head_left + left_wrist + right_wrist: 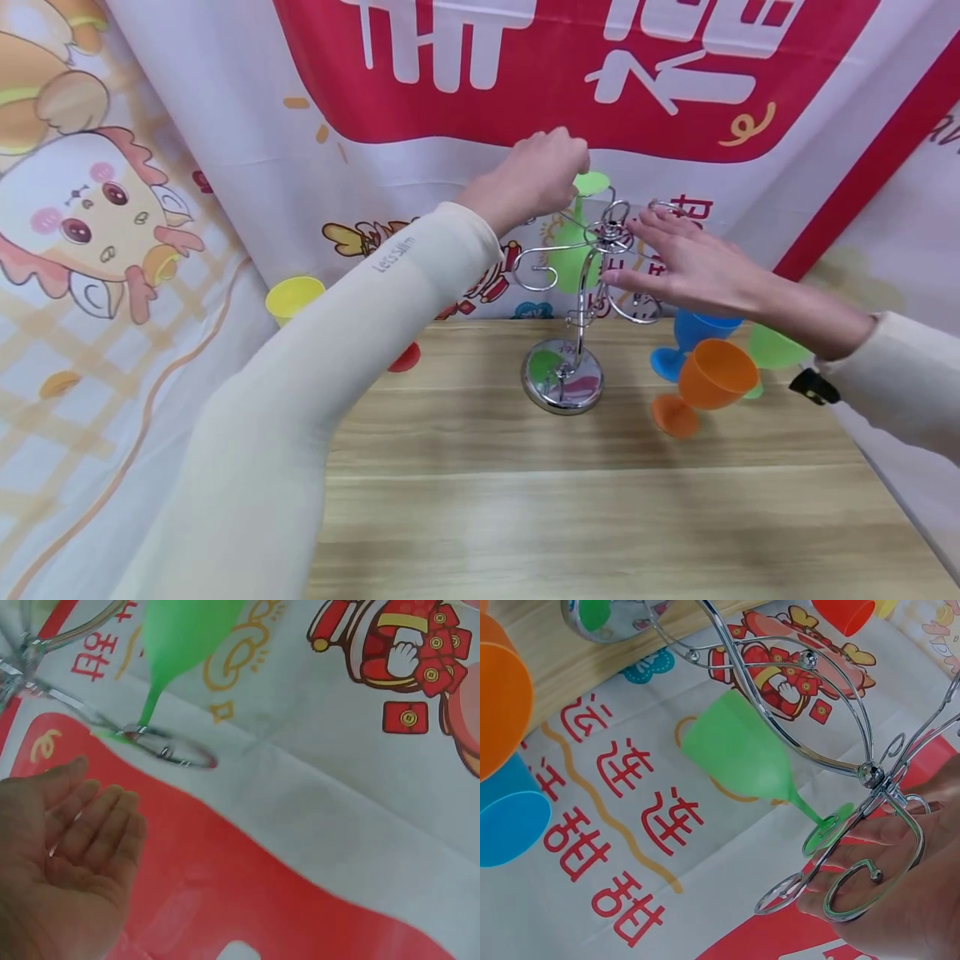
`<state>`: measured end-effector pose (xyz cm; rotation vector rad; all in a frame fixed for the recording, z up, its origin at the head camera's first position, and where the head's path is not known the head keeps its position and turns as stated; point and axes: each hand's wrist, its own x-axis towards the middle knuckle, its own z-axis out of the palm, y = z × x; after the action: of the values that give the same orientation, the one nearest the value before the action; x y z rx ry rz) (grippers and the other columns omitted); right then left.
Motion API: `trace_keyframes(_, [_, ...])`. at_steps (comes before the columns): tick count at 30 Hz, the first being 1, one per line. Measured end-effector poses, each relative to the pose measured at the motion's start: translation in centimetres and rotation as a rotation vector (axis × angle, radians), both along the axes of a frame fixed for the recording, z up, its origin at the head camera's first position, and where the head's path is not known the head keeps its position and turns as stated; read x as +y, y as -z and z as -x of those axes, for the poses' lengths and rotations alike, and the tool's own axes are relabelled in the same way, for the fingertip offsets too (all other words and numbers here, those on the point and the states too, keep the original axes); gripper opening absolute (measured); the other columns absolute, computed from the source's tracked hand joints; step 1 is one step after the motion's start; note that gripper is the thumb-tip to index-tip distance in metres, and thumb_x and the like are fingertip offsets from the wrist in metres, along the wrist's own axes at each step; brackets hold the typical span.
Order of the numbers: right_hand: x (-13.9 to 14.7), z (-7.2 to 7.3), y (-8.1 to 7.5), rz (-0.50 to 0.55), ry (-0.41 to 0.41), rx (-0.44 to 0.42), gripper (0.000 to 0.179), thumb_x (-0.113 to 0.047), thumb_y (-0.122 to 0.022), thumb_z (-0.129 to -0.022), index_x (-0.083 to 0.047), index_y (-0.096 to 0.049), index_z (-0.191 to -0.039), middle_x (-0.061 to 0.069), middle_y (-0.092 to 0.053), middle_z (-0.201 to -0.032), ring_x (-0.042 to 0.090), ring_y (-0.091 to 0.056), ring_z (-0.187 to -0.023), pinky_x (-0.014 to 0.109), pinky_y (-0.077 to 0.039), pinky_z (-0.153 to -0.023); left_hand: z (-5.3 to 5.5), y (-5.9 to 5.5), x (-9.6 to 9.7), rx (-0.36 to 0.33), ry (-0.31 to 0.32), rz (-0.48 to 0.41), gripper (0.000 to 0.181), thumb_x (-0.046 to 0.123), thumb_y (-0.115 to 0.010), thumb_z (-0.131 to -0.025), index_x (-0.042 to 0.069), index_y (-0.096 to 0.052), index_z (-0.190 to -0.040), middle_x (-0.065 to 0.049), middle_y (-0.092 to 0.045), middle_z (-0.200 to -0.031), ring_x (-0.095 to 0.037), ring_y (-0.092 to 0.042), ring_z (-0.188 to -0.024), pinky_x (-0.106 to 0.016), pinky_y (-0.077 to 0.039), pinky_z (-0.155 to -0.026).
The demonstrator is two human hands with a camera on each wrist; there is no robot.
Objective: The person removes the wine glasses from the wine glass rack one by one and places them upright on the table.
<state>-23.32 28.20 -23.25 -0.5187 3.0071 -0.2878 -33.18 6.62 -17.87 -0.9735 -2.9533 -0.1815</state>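
Note:
A chrome wire goblet rack (562, 379) stands on the table, its curled arms spreading from a central post. From one looped arm at the back a green goblet (739, 750) hangs upside down by its foot. Beside that foot is my left hand (536, 179); the left wrist view shows its fingers (112, 825) loosely bent with nothing in them, apart from the goblet. My right hand (690, 258) is spread at the rack's top right, fingers extended by the wire arms. Whether it presses on the wire I cannot tell.
Right of the rack stand an orange goblet (716, 375), a blue goblet (697, 329) and another green goblet (776, 346). At the left are a yellow goblet (294, 298) and a red one (405, 358), partly behind my left sleeve. A printed cloth (420, 175) hangs behind the wooden table (525, 517).

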Motion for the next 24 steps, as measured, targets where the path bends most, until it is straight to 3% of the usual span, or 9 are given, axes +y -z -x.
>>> trace_keyframes(5, [0.0,0.0,0.2,-0.001,-0.009,0.013,0.097,-0.068,-0.055,-0.097,-0.014,-0.021,-0.170,0.017,-0.012,-0.177,0.045,-0.008,-0.163,0.084,-0.024,-0.113,0.6,1.6,0.4,-0.030,0.020,0.023,0.045,0.022,-0.071,-0.103,0.011,-0.062,-0.146,-0.008,-0.066,-0.133,-0.019,-0.061,-0.117,-0.026,-0.056,-0.100])
trace_keyframes(12, [0.0,0.1,0.3,0.003,-0.009,0.026,0.097,-0.067,-0.055,-0.097,-0.012,-0.022,-0.170,0.018,-0.015,-0.177,0.044,-0.009,-0.163,0.084,-0.027,-0.112,0.9,2.8,1.3,-0.053,0.020,0.043,0.039,0.018,-0.065,-0.106,0.013,-0.062,-0.145,-0.006,-0.065,-0.123,-0.017,-0.059,-0.108,-0.022,-0.055,-0.090])
trace_keyframes(17, [0.1,0.1,0.4,0.000,0.000,0.020,0.097,-0.068,-0.054,-0.097,-0.013,-0.022,-0.170,0.017,-0.014,-0.177,0.044,-0.010,-0.162,0.085,-0.027,-0.111,0.9,3.3,2.3,-0.016,0.053,0.089,0.031,0.017,-0.063,-0.107,0.011,-0.065,-0.138,-0.007,-0.064,-0.115,-0.016,-0.059,-0.105,-0.020,-0.054,-0.084])
trace_keyframes(24, [0.3,0.2,0.4,-0.002,-0.007,0.024,0.097,-0.068,-0.054,-0.096,-0.013,-0.022,-0.170,0.017,-0.014,-0.177,0.044,-0.010,-0.162,0.085,-0.028,-0.110,1.1,3.6,3.0,0.033,0.049,0.106,0.034,0.015,-0.065,-0.106,0.010,-0.061,-0.139,-0.008,-0.061,-0.128,-0.017,-0.056,-0.116,-0.021,-0.053,-0.096])
